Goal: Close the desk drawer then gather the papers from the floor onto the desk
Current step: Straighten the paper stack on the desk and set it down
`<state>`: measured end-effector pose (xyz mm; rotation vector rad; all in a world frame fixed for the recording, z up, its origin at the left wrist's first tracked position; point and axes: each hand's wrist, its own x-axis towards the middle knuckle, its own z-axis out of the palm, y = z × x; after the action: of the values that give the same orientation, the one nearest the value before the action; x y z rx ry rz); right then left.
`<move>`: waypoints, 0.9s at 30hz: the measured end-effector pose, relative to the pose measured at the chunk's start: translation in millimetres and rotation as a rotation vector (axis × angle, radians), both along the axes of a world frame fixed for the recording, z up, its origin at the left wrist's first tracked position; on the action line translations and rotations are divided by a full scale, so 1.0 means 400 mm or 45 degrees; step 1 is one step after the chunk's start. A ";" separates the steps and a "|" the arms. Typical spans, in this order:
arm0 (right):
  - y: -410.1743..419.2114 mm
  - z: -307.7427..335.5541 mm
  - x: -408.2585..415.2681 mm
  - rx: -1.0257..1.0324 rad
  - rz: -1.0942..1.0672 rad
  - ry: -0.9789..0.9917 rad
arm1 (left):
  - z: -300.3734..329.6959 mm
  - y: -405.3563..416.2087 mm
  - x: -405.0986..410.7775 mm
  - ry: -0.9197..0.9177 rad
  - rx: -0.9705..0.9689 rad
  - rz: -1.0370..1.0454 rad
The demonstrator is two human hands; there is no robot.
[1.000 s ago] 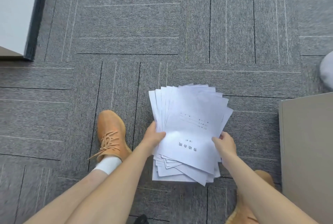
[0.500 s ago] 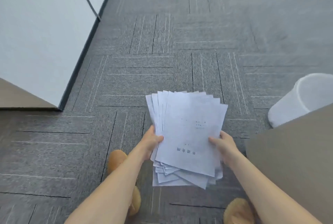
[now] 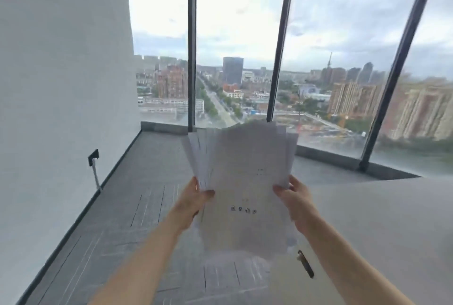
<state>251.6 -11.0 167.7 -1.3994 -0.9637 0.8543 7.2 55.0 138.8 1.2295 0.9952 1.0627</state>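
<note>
I hold a fanned stack of white papers point(image 3: 245, 182) up in front of me, well above the floor. My left hand point(image 3: 193, 197) grips the stack's left edge, thumb on the top sheet. My right hand point(image 3: 294, 199) grips its right edge. The top sheet carries a few lines of dark print. The grey desk top point(image 3: 382, 219) spreads out to the right of the papers, just beyond my right forearm. The frame is blurred by motion. The drawer is hidden from view.
A dark pen point(image 3: 306, 264) lies on the desk's near left part. Grey carpet floor point(image 3: 137, 219) runs ahead on the left beside a white wall point(image 3: 61, 84) with a socket and cable point(image 3: 93, 157). Tall windows point(image 3: 235, 47) close the far end.
My view has swung up from the floor to the room and windows. Both hands have lifted the stack from floor level to beside the desk top.
</note>
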 end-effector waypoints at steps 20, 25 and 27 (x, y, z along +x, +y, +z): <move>-1.018 0.355 0.475 0.332 -1.028 -0.131 | 0.410 -0.619 0.779 -0.202 0.342 -0.689; -1.150 0.316 0.571 0.152 -1.354 -0.192 | 0.354 -0.713 0.984 -0.173 0.282 -0.923; -1.199 0.292 0.600 0.152 -1.442 -0.185 | 0.327 -0.760 1.044 -0.178 0.263 -0.990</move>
<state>491.5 -490.8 284.5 -1.6019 -0.1926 -0.1531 424.7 -249.0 269.6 1.5060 0.2399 0.6209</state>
